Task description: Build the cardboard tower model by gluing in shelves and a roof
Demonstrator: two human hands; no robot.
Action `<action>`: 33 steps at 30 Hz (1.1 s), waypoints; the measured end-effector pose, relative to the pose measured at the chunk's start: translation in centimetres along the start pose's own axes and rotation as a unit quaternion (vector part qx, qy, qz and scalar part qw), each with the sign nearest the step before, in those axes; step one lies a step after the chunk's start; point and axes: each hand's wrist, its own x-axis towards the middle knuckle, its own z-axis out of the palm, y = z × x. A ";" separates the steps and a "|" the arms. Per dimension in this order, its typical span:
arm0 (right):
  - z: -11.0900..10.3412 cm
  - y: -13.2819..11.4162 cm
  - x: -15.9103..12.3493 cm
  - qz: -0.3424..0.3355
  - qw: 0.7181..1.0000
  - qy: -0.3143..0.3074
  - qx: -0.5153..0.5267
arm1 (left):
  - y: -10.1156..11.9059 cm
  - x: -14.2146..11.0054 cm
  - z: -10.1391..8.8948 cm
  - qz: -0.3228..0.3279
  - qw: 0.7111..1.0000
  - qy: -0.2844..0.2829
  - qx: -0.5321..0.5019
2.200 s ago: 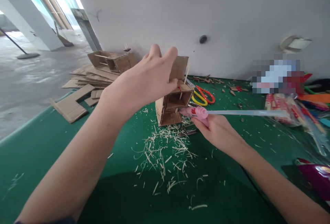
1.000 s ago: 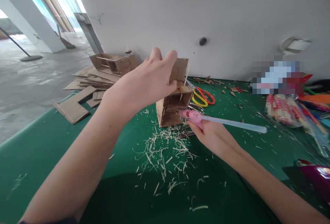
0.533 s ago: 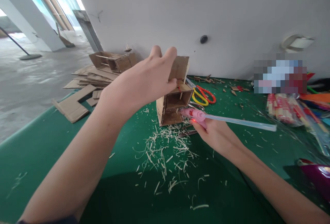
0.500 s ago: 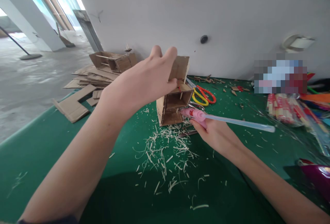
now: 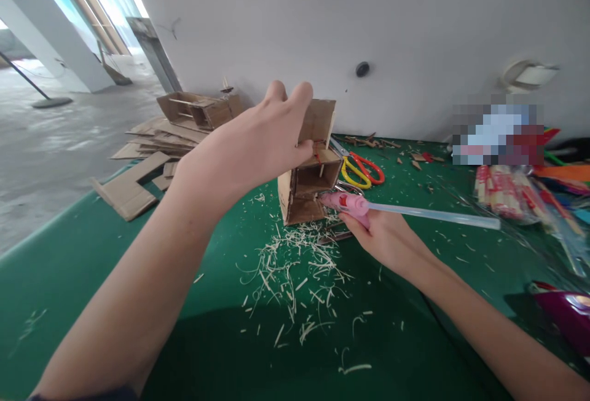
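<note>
A small cardboard box structure (image 5: 302, 207) with open compartments stands upright on the green table (image 5: 221, 309). My left hand (image 5: 262, 136) grips its upper part from behind and above, with the thumb on the ledge by a bit of red; most of the fingers' contact is hidden. My right hand (image 5: 387, 238) is wrapped round a pink hot glue gun (image 5: 353, 203), its nozzle at the lower compartment's right side. From the gun's back a long clear glue stick (image 5: 437, 214) sticks out to the right. Pale wood shavings (image 5: 299, 253) lie before the box.
Scissors with red and yellow handles (image 5: 362, 170) lie behind the glue gun. On the left are stacked cardboard sheets (image 5: 159, 136) and another cardboard structure (image 5: 198, 111). Packaged sticks (image 5: 500, 192) and a purple object (image 5: 565, 315) sit at right. A wall (image 5: 299, 19) rises behind.
The view has shifted slightly. Both hands keep their grips on the box and the glue gun, with the nozzle still at the lower compartment.
</note>
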 end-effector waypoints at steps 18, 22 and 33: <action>0.1 0.5 0.3 0.031 0.999 -0.005 0.029 | -2.7 1.7 0.8 0.017 0.997 -0.047 -0.064; -0.1 0.5 0.2 0.037 0.999 -0.026 0.026 | -3.3 1.9 1.2 0.021 0.996 -0.042 -0.071; 0.8 1.7 0.1 0.061 0.997 0.017 0.034 | -3.6 1.6 1.2 0.046 0.994 -0.017 -0.096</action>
